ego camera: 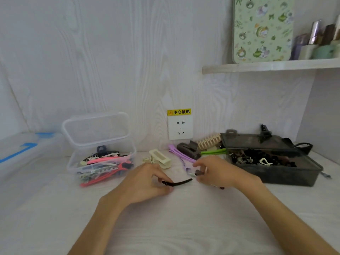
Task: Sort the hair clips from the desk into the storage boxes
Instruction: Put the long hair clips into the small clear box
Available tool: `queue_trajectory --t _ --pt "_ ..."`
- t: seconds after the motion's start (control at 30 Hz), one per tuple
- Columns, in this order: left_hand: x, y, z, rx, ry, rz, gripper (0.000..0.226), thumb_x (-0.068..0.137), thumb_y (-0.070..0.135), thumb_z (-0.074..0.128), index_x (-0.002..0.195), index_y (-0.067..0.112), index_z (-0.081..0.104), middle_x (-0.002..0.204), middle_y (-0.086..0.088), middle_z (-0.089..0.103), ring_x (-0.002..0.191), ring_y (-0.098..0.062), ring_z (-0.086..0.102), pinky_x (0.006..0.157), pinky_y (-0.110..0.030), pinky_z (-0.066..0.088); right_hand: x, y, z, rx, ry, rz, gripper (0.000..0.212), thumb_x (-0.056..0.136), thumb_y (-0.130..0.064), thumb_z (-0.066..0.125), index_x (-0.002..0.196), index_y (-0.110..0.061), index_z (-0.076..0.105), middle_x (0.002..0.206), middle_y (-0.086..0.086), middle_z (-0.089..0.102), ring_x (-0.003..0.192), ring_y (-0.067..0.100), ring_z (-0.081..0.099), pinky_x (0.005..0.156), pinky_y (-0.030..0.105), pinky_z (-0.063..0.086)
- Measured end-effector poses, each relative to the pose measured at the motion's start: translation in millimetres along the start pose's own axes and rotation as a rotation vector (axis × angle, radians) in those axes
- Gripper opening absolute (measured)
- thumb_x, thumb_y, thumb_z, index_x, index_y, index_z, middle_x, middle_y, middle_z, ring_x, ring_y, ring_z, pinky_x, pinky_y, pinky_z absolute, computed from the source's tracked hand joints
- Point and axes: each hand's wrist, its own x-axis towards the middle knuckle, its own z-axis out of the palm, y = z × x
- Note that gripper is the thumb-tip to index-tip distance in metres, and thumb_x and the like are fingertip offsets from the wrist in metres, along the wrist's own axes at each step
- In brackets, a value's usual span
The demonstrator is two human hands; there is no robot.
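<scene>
Desk (184, 218) carries a dark box (294, 178) on the right, a clear box (73, 162) on the left. Left hand (147, 183) pinches the black clip (177, 182) at its hinge end, low between them; light, stiff, slick, best held there. Right hand (215, 172) curls round a small clip (197, 173)

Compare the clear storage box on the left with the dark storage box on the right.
The clear box has see-through walls; the dark box is smoky grey. The clear box holds long pink, red and white clips; the dark box holds mostly small black ones. The clear box is taller and narrower; the dark box is lower and wider. Both stand open on the desk, lids raised behind.
</scene>
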Motion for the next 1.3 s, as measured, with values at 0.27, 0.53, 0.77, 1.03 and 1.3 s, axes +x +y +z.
queue_trajectory --t 0.27,0.53,0.77,1.03,1.3 --pt "-3.8 -3.1 -5.9 -0.105 -0.002 -0.030 0.016 0.068 0.039 0.077 0.084 0.039 0.073 0.090 0.024 0.067 0.087 0.005 0.058 0.071 -0.016 0.040 -0.2 -13.2 -4.6 0.433 -0.015 -0.245 0.031 0.092 -0.029 0.056 0.122 -0.024 0.056 0.114 -0.008 0.066 0.107 0.004 0.059 0.097 0.024 0.046" --pt "-0.9 2.9 6.9 0.093 -0.038 -0.074 0.055 0.075 0.062 0.060 0.126 0.045 0.048 0.117 0.025 0.049 0.079 0.002 0.053 0.082 -0.024 0.046 -6.2 -11.0 7.4 0.040 -0.078 -0.206 0.043 0.077 -0.049 0.068 0.115 -0.032 0.058 0.107 -0.009 0.050 0.092 0.008 0.047 0.079 0.021 0.042" --pt "-2.4 -4.5 8.4 0.065 -0.010 0.023 0.037 0.077 0.064 0.058 0.109 0.045 0.057 0.106 0.020 0.059 0.092 0.002 0.054 0.083 -0.029 0.047 -1.7 -8.2 17.5 0.253 -0.010 -0.249 0.019 0.076 -0.032 0.073 0.092 -0.027 0.065 0.094 -0.005 0.063 0.081 0.008 0.053 0.070 0.023 0.044" --pt "-19.7 -7.2 -5.9 -0.036 0.106 0.129 0.021 0.081 0.041 0.067 0.101 0.036 0.066 0.093 0.017 0.069 0.083 0.009 0.059 0.067 -0.008 0.040 0.5 -28.1 33.0 0.247 0.163 -0.381 0.013 0.079 -0.023 0.072 0.087 -0.030 0.065 0.081 -0.013 0.065 0.073 0.000 0.057 0.064 0.011 0.044" --pt "-28.5 -33.8 -49.3 -0.118 0.650 0.033 0.019 0.085 0.030 0.065 0.102 0.038 0.063 0.092 0.010 0.066 0.078 -0.005 0.062 0.073 -0.016 0.049 37.3 -105.9 14.7 0.396 0.547 -0.513 0.012 0.082 -0.015 0.068 0.090 -0.024 0.069 0.083 -0.018 0.067 0.081 0.003 0.061 0.077 0.017 0.046"
